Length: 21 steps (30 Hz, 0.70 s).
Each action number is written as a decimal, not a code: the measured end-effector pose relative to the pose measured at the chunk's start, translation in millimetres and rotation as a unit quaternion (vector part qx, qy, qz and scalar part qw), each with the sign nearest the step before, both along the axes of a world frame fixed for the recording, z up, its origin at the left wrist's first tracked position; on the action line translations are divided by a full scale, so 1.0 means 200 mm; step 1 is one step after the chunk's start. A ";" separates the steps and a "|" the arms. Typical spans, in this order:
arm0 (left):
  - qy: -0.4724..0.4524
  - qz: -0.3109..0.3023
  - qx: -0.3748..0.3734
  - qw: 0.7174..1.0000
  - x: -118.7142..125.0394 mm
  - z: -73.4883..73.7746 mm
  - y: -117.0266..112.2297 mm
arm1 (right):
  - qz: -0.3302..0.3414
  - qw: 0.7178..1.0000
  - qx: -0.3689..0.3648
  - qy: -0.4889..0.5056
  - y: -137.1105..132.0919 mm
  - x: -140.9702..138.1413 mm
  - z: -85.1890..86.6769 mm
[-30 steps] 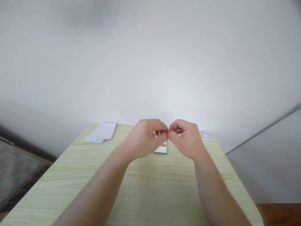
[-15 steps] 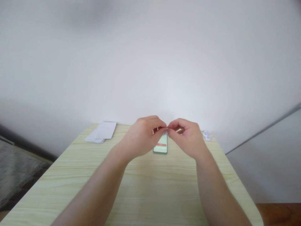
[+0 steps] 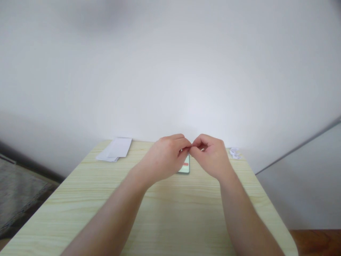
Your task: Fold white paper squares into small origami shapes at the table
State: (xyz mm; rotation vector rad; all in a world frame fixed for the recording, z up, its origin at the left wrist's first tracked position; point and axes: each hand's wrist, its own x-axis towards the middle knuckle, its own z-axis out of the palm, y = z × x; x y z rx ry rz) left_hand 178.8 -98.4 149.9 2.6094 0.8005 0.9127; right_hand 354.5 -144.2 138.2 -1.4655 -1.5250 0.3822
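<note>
My left hand (image 3: 170,154) and my right hand (image 3: 211,154) meet fingertip to fingertip above the table. Both are closed in a pinch on a small piece of white paper, which the fingers now almost wholly hide. Below them a phone (image 3: 184,168) lies on the table with its screen lit, showing a pale page and a red bar. My left hand covers much of the phone.
At the back left of the wood-grain table (image 3: 181,217) lie several white paper sheets (image 3: 119,147), overlapping. Crumpled white paper pieces (image 3: 234,153) lie at the back right, beyond my right wrist. A white wall (image 3: 170,71) rises behind the table.
My left hand has shifted slightly right and covers more of the phone. Both hands' fingertips have closed in, and the white paper between them shows less.
</note>
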 end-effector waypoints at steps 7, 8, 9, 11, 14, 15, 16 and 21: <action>-0.019 0.002 -0.022 1.000 0.00 0.01 -0.01 | 0.003 0.999 -0.014 0.041 0.01 0.00 -0.02; -0.022 0.002 -0.025 0.999 0.00 0.01 -0.01 | 0.004 0.999 -0.016 0.047 0.01 0.00 -0.02; -0.025 0.002 -0.028 0.999 0.00 0.01 -0.01 | 0.005 0.998 -0.017 0.053 0.01 0.00 -0.02; -0.031 0.003 -0.033 0.999 0.01 0.02 -0.01 | 0.006 0.998 -0.017 0.062 0.01 0.00 -0.02; -0.040 0.003 -0.041 0.998 0.01 0.02 -0.01 | 0.008 0.998 -0.017 0.068 0.01 0.00 -0.01; -0.042 0.003 -0.043 0.998 0.01 0.02 -0.01 | 0.008 0.997 -0.017 0.070 0.01 0.00 -0.01; -0.044 0.003 -0.042 0.998 0.01 0.02 -0.01 | 0.011 0.997 -0.018 0.074 0.01 0.00 -0.01; -0.049 0.001 -0.034 0.998 0.02 0.01 -0.01 | 0.020 0.995 -0.018 0.093 0.02 0.00 0.00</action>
